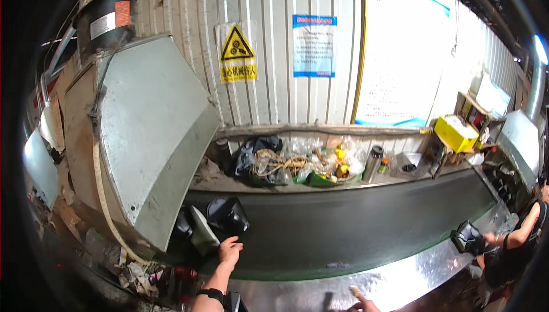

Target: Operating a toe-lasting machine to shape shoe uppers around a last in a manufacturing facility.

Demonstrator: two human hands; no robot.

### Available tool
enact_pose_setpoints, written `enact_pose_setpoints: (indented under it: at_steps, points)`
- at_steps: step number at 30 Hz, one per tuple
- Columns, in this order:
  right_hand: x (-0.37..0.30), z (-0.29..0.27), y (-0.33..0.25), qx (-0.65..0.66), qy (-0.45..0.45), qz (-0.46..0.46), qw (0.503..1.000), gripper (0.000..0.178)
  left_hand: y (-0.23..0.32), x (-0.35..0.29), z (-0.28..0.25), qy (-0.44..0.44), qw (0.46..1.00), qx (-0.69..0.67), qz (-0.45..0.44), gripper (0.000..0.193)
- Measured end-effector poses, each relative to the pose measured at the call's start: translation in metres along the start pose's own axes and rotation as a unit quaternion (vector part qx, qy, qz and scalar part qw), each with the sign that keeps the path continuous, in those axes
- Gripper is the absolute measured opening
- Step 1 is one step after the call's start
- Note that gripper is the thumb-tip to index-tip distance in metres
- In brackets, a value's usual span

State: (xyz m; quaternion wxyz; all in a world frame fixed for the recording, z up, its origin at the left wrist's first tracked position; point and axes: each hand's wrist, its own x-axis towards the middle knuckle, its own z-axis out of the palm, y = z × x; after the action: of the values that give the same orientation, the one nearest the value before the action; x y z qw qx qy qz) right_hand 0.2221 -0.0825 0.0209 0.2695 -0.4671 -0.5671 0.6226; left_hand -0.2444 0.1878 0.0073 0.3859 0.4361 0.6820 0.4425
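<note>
My left hand (230,251) reaches over the dark conveyor belt (343,220), fingers apart and holding nothing. Just beyond it lie a black hollow plastic part (227,215) and a pale grey panel (204,233). Another black piece (184,223) is partly hidden under the hood's edge. Below my left forearm, which wears a black wristband (213,295), a dark object (234,301) shows in part. My right hand (366,306) is at the lower edge, mostly cut off, closed around a small pale-tipped item (356,291) over the shiny metal ledge (400,275).
A large grey metal hood (151,117) stands at the left. Behind the belt, a shelf holds bags of mixed scraps (303,166), a steel flask (373,164) and a yellow box (456,133). At the right a co-worker (520,243) handles a black part (468,237).
</note>
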Motion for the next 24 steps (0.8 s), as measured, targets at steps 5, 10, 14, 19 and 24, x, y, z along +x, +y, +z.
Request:
enact_pose_setpoints:
  at_steps: [5,10,14,19,24]
  points:
    - [0.029,-0.005,-0.044,0.063,0.112,0.048,0.990,0.085,0.008,0.080,-0.007,0.147,0.936,0.315,0.056,0.103]
    - [0.060,-0.003,-0.077,0.150,0.205,0.095,0.962,0.089,0.037,0.123,-0.003,-0.091,0.923,0.364,0.082,0.039]
    - [0.087,0.005,-0.084,0.215,0.259,0.136,0.932,0.092,0.090,0.089,0.050,-0.413,0.900,0.113,0.085,0.042]
    - [0.130,0.007,-0.026,0.254,0.237,0.100,0.932,0.073,0.025,0.091,0.005,0.037,0.956,0.219,0.192,0.071]
    - [0.138,-0.020,0.017,0.284,0.266,0.067,0.919,0.060,0.008,0.024,-0.048,0.185,0.896,0.384,-0.124,0.119]
